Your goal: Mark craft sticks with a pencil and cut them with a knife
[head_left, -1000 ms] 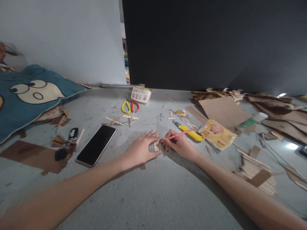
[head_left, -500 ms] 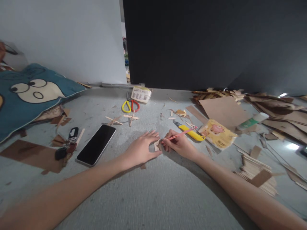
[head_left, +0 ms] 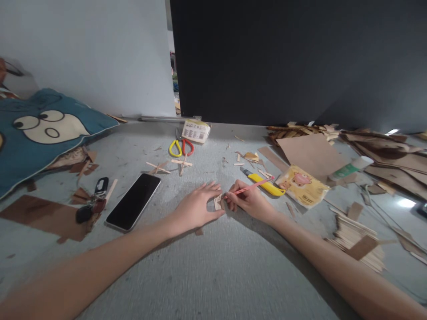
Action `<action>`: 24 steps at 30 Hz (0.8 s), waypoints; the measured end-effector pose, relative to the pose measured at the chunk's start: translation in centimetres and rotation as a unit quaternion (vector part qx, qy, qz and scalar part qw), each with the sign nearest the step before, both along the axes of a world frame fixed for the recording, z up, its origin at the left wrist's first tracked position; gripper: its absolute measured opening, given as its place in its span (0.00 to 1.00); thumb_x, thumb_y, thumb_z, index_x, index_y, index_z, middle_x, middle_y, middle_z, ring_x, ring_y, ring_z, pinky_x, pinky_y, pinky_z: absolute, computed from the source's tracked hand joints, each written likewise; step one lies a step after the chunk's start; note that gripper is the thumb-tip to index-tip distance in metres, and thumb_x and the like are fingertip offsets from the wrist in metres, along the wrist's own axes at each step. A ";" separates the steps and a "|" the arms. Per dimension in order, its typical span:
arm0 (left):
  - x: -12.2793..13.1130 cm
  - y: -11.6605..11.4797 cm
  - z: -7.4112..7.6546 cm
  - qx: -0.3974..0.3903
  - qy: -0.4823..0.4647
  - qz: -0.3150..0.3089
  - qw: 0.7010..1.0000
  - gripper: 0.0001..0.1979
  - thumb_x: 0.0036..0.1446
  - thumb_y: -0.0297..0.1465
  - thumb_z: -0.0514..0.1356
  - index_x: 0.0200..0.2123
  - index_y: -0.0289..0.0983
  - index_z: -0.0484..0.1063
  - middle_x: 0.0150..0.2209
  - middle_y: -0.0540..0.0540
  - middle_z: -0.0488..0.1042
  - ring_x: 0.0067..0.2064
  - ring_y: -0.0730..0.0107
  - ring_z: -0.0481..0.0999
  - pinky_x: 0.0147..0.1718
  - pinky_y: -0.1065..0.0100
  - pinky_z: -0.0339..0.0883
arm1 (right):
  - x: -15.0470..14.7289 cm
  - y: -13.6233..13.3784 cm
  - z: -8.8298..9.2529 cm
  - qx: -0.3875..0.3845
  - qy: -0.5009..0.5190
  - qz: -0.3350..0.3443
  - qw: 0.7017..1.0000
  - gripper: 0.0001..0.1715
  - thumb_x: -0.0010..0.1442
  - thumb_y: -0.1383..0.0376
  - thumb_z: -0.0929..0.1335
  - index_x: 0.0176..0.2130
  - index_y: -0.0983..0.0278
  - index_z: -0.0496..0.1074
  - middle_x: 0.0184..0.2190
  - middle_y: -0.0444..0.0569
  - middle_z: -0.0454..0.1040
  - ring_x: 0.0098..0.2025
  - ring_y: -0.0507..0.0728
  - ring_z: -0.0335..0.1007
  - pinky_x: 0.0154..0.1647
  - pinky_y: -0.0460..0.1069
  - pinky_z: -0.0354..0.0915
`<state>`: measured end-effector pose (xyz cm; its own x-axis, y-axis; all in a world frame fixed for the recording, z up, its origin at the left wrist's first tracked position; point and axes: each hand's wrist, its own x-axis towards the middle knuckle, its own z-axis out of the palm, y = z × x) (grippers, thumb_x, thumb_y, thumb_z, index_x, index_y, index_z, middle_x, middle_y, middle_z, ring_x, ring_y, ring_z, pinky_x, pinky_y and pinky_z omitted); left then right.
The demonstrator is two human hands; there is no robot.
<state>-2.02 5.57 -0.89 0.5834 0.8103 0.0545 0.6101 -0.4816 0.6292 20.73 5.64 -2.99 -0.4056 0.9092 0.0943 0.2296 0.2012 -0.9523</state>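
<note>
My left hand (head_left: 196,206) lies flat on the grey floor with its fingers stretched out, pressing down on small pale wooden stick pieces (head_left: 218,203). My right hand (head_left: 248,201) is closed round a pink pencil (head_left: 249,187), whose tip touches those pieces right beside my left fingertips. Part of the wood is hidden under my left hand.
A black phone (head_left: 134,201) and keys (head_left: 90,207) lie to the left, near a blue cushion (head_left: 40,129). Scissors (head_left: 181,147), a yellow utility knife (head_left: 263,182), a yellow packet (head_left: 302,185), a glue bottle (head_left: 350,168), cardboard sheets (head_left: 312,153) and a stack of sticks (head_left: 355,240) lie around.
</note>
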 end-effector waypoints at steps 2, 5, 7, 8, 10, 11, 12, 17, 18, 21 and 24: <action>0.0 0.0 -0.1 0.005 0.001 -0.004 1.000 0.28 0.61 0.40 0.68 0.64 0.44 0.73 0.71 0.45 0.66 0.75 0.52 0.60 0.74 0.49 0.53 | 0.0 0.0 0.0 -0.001 0.003 0.000 1.000 0.29 0.67 0.38 0.67 0.34 0.58 0.63 0.23 0.45 0.76 0.22 0.53 0.71 0.25 0.49 0.67; 0.0 0.0 -0.2 0.010 0.001 -0.003 1.000 0.29 0.61 0.41 0.68 0.64 0.43 0.73 0.71 0.44 0.66 0.74 0.52 0.60 0.74 0.49 0.54 | 0.0 0.0 0.0 -0.003 0.008 0.000 1.000 0.29 0.67 0.38 0.68 0.34 0.58 0.62 0.23 0.45 0.76 0.22 0.53 0.71 0.25 0.49 0.67; -0.1 0.0 -0.3 0.009 -0.002 -0.002 1.000 0.29 0.61 0.40 0.68 0.64 0.42 0.74 0.70 0.44 0.67 0.74 0.52 0.60 0.74 0.49 0.54 | 0.1 0.0 0.0 -0.002 0.006 0.000 1.000 0.28 0.67 0.38 0.68 0.34 0.58 0.63 0.23 0.45 0.76 0.22 0.53 0.71 0.25 0.49 0.67; -0.1 0.0 -0.3 0.008 -0.003 -0.002 1.000 0.29 0.61 0.40 0.68 0.64 0.42 0.74 0.70 0.43 0.67 0.74 0.52 0.60 0.74 0.49 0.54 | 0.1 0.0 0.1 -0.002 0.003 -0.001 1.000 0.28 0.67 0.38 0.68 0.34 0.58 0.63 0.23 0.45 0.76 0.22 0.53 0.72 0.25 0.49 0.67; -0.1 0.0 -0.3 0.006 -0.002 -0.002 1.000 0.29 0.61 0.40 0.68 0.64 0.42 0.74 0.71 0.43 0.66 0.74 0.51 0.60 0.74 0.48 0.54 | 0.1 0.0 0.1 -0.001 -0.007 -0.006 1.000 0.28 0.67 0.38 0.67 0.34 0.58 0.63 0.23 0.45 0.76 0.22 0.54 0.72 0.25 0.49 0.68; -0.1 0.0 -0.2 0.006 -0.001 -0.002 1.000 0.29 0.61 0.41 0.68 0.64 0.43 0.73 0.71 0.44 0.66 0.75 0.51 0.60 0.73 0.48 0.54 | 0.1 0.0 0.1 -0.001 -0.012 -0.007 1.000 0.28 0.67 0.38 0.67 0.34 0.58 0.63 0.23 0.45 0.77 0.22 0.54 0.73 0.26 0.49 0.68; -0.1 0.0 -0.2 0.006 0.001 -0.001 1.000 0.28 0.61 0.41 0.68 0.64 0.44 0.74 0.71 0.45 0.66 0.75 0.51 0.60 0.73 0.48 0.55 | 0.1 0.0 0.1 -0.001 -0.014 -0.008 1.000 0.28 0.67 0.38 0.67 0.34 0.58 0.63 0.23 0.45 0.77 0.22 0.54 0.73 0.26 0.49 0.68; 0.0 0.0 0.0 0.005 0.002 0.001 1.000 0.28 0.60 0.41 0.68 0.63 0.45 0.74 0.71 0.46 0.67 0.74 0.51 0.60 0.73 0.48 0.55 | 0.1 -0.1 0.2 -0.002 -0.003 -0.004 1.000 0.28 0.67 0.38 0.67 0.34 0.57 0.63 0.23 0.44 0.76 0.22 0.54 0.73 0.25 0.49 0.68; 0.0 0.0 0.0 0.004 0.001 0.002 1.000 0.28 0.60 0.40 0.68 0.63 0.45 0.74 0.70 0.46 0.67 0.74 0.51 0.60 0.73 0.48 0.55 | 0.1 -0.1 0.2 -0.002 -0.001 -0.003 1.000 0.28 0.67 0.38 0.67 0.34 0.57 0.63 0.23 0.44 0.76 0.22 0.54 0.73 0.25 0.49 0.68; 0.0 0.0 0.0 0.005 0.003 0.001 1.000 0.28 0.60 0.40 0.68 0.63 0.44 0.74 0.70 0.46 0.67 0.74 0.51 0.60 0.73 0.48 0.54 | 0.1 -0.1 0.2 0.001 -0.002 0.002 1.000 0.28 0.67 0.38 0.67 0.34 0.57 0.63 0.23 0.45 0.76 0.23 0.54 0.73 0.26 0.50 0.68; 0.0 0.0 -0.1 0.010 0.008 -0.002 1.000 0.28 0.61 0.41 0.68 0.64 0.43 0.74 0.71 0.45 0.66 0.75 0.53 0.60 0.74 0.50 0.54 | 0.1 -0.1 0.0 0.002 -0.008 0.005 1.000 0.28 0.67 0.39 0.67 0.34 0.58 0.63 0.25 0.45 0.76 0.24 0.54 0.72 0.26 0.50 0.67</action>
